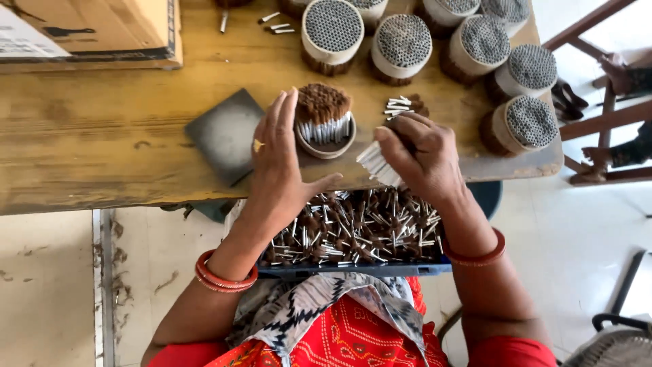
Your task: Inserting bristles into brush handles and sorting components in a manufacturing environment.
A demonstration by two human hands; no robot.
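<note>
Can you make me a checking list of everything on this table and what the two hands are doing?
Surface: worn wooden table, scratched and stained.
Job's things: a small round cup packed with upright brown-tipped sticks; a blue tray on the lap, full of loose ones.
Clutter: tied round bundles of sticks along the far edge, a dark square pad, a cardboard box, a few stray sticks.
Hands: left hand steadies the side of the cup; right hand pinches a small bunch of sticks.
Cables: nothing seen.
Surroundings: pale floor, wooden furniture frame on the right.
</note>
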